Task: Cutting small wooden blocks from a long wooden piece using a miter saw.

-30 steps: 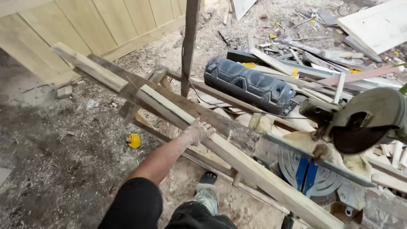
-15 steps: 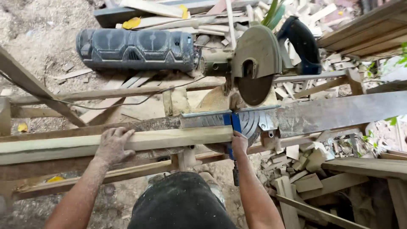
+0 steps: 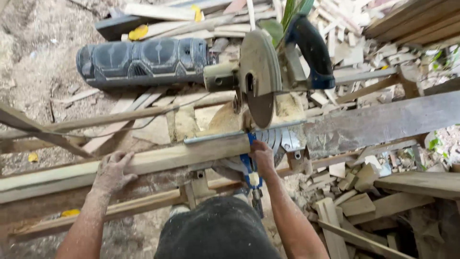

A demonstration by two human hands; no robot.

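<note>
Pretty messy spot I'm looking down at: dirt floor (image 3: 33,57) dusted with sawdust, offcut pile (image 3: 354,192) lower right, stacked planks (image 3: 412,21) top right, all in flat daylight.

black ribbed case (image 3: 143,61), offcut pile (image 3: 354,192), sawdust ground (image 3: 33,57)

My left hand (image 3: 112,170) presses flat on the long wooden batten (image 3: 143,163) lying across the mitre saw (image 3: 261,81); my right hand (image 3: 262,154) rests at the saw's base, beside offcuts (image 3: 350,192).

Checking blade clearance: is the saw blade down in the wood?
No, the saw blade is raised above the long wooden board under the left hand.
</note>
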